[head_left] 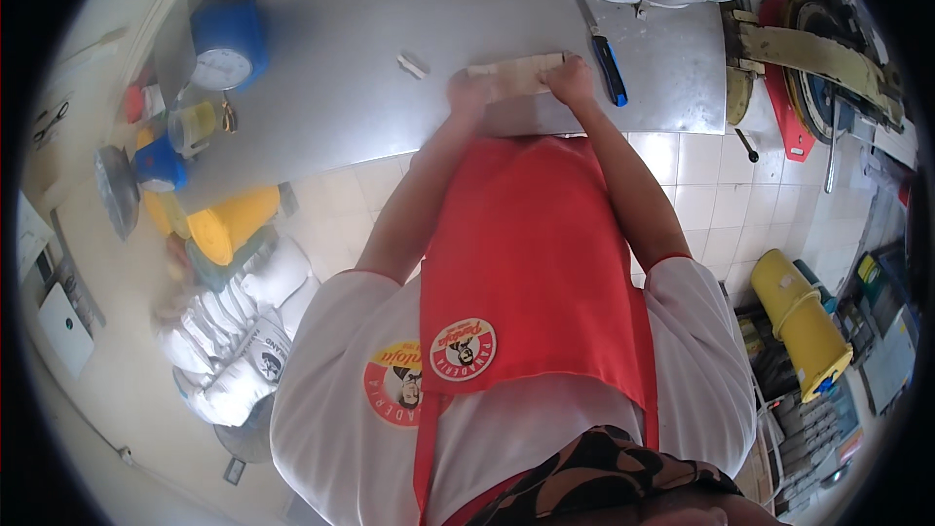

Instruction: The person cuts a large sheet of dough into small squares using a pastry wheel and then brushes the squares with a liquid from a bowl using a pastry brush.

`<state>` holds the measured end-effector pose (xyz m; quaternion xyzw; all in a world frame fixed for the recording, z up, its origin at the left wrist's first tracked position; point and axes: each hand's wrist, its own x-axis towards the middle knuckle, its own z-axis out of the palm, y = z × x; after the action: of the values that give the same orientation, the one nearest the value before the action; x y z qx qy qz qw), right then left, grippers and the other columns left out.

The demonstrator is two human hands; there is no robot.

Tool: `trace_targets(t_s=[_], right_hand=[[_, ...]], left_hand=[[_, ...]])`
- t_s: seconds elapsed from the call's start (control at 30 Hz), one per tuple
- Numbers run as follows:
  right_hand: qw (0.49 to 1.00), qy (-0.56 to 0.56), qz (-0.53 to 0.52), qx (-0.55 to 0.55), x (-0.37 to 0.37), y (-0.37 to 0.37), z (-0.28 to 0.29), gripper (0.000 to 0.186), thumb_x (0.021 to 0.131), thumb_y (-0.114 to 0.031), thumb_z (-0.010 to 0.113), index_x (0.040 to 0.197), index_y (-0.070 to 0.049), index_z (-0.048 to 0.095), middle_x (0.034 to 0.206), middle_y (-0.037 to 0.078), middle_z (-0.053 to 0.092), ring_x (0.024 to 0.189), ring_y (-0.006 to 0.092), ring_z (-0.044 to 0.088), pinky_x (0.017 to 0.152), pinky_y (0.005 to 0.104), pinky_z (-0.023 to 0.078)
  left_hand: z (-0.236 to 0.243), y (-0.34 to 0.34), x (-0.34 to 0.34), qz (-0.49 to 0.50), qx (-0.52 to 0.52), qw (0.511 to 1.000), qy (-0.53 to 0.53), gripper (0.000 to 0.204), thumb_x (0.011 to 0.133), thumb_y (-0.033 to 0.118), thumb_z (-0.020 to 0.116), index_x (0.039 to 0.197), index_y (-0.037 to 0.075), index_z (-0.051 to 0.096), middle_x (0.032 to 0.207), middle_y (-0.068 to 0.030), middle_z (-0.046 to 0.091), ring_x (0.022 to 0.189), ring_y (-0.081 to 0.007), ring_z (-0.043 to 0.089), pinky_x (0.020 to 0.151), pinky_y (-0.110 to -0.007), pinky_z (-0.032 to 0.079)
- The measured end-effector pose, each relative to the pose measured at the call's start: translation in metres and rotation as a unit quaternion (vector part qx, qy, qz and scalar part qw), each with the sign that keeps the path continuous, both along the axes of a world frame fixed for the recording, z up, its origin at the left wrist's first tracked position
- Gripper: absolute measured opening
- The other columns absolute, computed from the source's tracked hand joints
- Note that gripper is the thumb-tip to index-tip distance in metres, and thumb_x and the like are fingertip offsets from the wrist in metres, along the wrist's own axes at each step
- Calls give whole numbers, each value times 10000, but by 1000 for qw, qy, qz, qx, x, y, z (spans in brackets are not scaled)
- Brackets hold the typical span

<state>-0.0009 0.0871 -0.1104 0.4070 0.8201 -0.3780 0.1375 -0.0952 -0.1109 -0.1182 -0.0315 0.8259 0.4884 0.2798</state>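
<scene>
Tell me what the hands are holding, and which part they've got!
A pale, dough-like slab: the right hand grips its right end; the left hand is at its left end, but blur hides the exact grip.

Bright, diffuse light here, with a milky haze washing over the left of the frame!
And there's glare, whitening the floor tiles (653, 151) right of centre, while the steel table (360, 39) gives a dull sheen up top. The left hand (467, 93) smears softly; the right hand (573, 81) reads crisper. Straight edges bow outward, corners sinking into black.
</scene>
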Motion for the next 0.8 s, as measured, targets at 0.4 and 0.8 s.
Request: trace_targets(t_s=[0.4, 0.8], right_hand=[[987, 32, -80, -136, 10, 4, 17, 515, 682, -187, 891, 1103, 44, 703, 904, 141, 755, 838, 236, 728, 720, 371, 583], [929, 113, -193, -295, 29, -6, 12, 446, 772, -132, 885, 1141, 21, 686, 997, 76, 733, 845, 166, 709, 725, 320, 598]], left_hand=[[-12, -3, -38, -89, 91, 974, -188, 401, 764, 108, 796, 1128, -5, 671, 981, -112, 712, 852, -226, 713, 737, -367, 585], [-12, 5, -52, -169, 108, 941, -271, 505, 795, 144, 828, 1242, 34, 620, 1131, -85, 681, 1032, -228, 693, 840, -399, 603]])
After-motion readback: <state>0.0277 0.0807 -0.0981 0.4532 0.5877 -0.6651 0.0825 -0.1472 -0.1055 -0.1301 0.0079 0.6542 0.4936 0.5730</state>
